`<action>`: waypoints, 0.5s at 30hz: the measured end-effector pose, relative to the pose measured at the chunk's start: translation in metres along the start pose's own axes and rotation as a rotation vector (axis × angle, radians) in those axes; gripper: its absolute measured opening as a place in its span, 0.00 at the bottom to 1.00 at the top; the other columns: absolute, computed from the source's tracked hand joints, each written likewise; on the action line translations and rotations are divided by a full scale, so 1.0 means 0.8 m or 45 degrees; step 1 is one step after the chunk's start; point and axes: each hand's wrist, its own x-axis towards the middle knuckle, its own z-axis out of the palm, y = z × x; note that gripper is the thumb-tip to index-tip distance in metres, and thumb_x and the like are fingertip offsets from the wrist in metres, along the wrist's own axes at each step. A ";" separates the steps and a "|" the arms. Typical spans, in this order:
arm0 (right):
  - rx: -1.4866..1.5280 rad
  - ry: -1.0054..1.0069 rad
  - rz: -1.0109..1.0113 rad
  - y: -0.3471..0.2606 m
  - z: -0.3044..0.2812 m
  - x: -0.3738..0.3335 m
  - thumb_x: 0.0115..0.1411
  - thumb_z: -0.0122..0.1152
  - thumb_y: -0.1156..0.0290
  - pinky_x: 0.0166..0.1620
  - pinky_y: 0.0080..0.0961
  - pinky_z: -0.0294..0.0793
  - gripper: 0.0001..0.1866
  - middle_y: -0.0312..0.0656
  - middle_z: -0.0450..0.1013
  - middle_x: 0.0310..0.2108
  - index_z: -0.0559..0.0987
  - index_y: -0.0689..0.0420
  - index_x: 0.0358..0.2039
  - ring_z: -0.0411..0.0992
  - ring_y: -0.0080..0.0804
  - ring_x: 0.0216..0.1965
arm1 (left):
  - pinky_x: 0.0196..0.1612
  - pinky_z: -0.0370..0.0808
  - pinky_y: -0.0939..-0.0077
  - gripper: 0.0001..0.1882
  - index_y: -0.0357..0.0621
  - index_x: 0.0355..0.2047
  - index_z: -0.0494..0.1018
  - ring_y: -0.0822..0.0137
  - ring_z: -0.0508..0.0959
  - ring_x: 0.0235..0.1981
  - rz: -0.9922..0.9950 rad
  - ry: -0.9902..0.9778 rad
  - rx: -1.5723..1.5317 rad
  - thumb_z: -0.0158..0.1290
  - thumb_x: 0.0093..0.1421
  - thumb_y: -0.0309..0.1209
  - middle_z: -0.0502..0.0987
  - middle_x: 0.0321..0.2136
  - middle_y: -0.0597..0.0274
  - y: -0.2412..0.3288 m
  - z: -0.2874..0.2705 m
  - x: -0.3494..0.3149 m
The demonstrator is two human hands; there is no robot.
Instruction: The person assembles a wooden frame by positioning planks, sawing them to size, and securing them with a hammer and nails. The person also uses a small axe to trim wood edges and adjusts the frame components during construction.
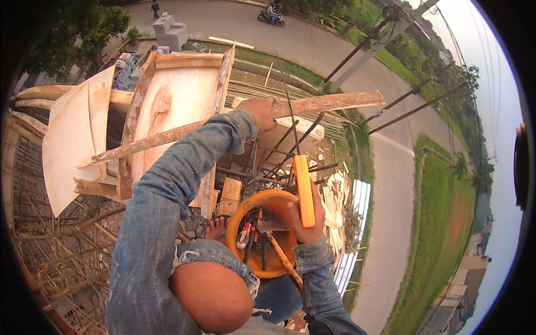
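Note:
My left hand is closed around a long rough wooden batten, which lies slantwise over a wooden formwork box. In my right hand is a handsaw with a yellow-orange handle. Its thin blade points away from me and crosses the batten just right of my left hand; whether the teeth are in the wood I cannot tell. Below the saw stands a yellow bucket. Inside are a wooden-handled hammer or hatchet, a red-and-white handled tool and other dark tools.
Plywood sheets lean left of the box. Steel bars stick up beyond the bucket. Wood offcuts and a corrugated metal sheet lie at right. My bent knee is close below. A motorbike is on the far road.

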 end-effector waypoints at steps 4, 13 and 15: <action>-0.041 0.008 -0.033 0.028 0.004 -0.001 0.56 0.60 0.72 0.45 0.29 0.76 0.35 0.51 0.75 0.46 0.60 0.63 0.63 0.77 0.38 0.42 | 0.49 0.75 0.58 0.31 0.45 0.55 0.67 0.48 0.78 0.44 -0.040 0.049 -0.010 0.55 0.50 0.39 0.78 0.42 0.45 -0.008 0.004 0.002; -0.057 0.010 -0.013 0.019 0.009 -0.002 0.55 0.59 0.73 0.47 0.29 0.75 0.35 0.53 0.73 0.48 0.60 0.63 0.63 0.77 0.40 0.44 | 0.49 0.74 0.59 0.32 0.47 0.56 0.66 0.47 0.78 0.43 -0.020 0.079 -0.105 0.56 0.50 0.41 0.78 0.41 0.45 -0.012 0.010 0.003; -0.063 0.009 -0.042 0.024 0.007 -0.001 0.55 0.59 0.73 0.47 0.29 0.75 0.35 0.53 0.73 0.49 0.60 0.64 0.63 0.76 0.41 0.45 | 0.49 0.74 0.59 0.32 0.47 0.56 0.66 0.47 0.78 0.43 -0.030 0.075 -0.103 0.56 0.49 0.41 0.78 0.41 0.45 -0.012 0.010 0.002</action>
